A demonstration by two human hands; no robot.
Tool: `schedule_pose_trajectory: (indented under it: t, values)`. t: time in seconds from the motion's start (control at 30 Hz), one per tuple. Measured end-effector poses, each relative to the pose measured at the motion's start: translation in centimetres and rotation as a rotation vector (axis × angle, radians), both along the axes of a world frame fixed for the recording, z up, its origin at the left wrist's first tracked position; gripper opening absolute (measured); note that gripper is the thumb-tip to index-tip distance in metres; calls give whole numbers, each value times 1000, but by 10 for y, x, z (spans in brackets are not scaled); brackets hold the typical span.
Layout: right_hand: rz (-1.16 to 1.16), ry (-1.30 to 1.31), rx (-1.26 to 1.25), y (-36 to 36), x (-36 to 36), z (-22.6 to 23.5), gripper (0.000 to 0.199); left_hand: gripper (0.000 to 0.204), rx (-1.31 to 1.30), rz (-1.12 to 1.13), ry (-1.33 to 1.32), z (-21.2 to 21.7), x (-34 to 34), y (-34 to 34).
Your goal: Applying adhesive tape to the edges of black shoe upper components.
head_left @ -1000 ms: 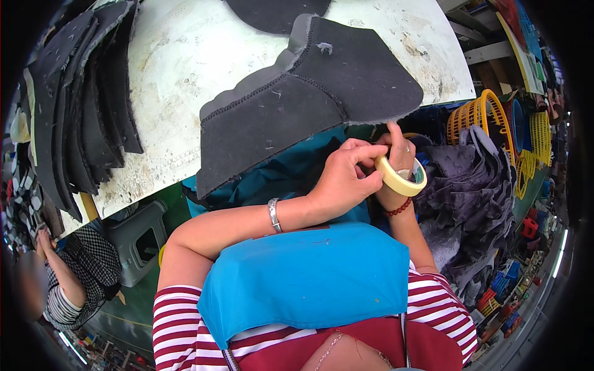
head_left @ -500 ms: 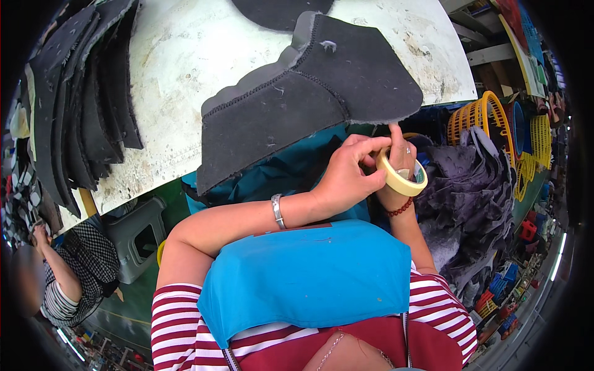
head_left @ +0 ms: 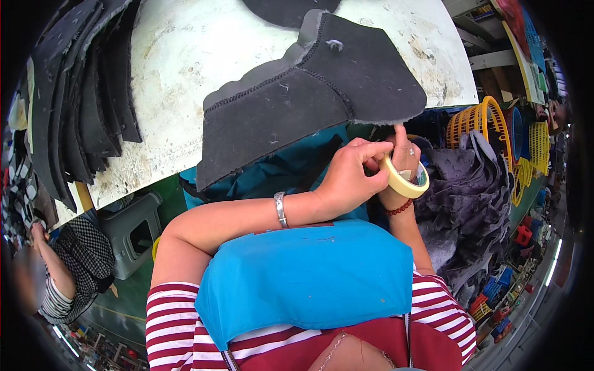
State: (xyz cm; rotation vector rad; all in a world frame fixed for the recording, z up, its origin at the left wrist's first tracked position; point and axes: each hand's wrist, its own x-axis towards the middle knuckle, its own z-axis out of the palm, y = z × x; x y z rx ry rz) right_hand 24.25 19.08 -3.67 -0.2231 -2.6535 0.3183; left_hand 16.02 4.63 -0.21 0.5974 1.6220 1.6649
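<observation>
My left hand (head_left: 354,173), with a silver bangle at the wrist, is curled with thumb and forefinger pinched at the left edge of a pale yellow roll of tape (head_left: 399,183). The roll lies against my right hand (head_left: 405,154), which holds it with one finger pointing upward; some of its fingers are hidden behind the roll. A ring and a red bead bracelet are on that side. Just beyond both hands, a dark grey stitched fabric piece (head_left: 278,114) with a scalloped lighter edge lies on the white table (head_left: 173,80), overhanging its near edge.
Several dark fabric pieces (head_left: 74,93) hang stacked over the table's left side. A heap of dark fuzzy cloth (head_left: 467,198) lies at right, near a yellow basket (head_left: 470,127). A grey stool (head_left: 130,235) and another person in checked clothing (head_left: 83,260) are at lower left.
The hands and the tape roll keep nearly the same pose. The view has shifted slightly.
</observation>
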Motion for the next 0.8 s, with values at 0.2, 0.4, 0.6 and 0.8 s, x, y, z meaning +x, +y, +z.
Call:
schedule_pose_trajectory:
  t: [0.2, 0.4, 0.6, 0.8]
  values:
    - [8, -73, -12, 5, -4, 0, 76, 44, 94, 24, -92, -2, 3, 2]
    - [51, -28, -779, -5, 3, -7, 77, 36, 39, -4, -245, -8, -6, 1]
    - [81, -65, -948, -9, 3, -6, 79, 26, 17, -7, -68, -15, -9, 2]
    - [132, -126, -1050, -9, 6, -4, 81, 20, 54, -56, -132, -17, -14, 0]
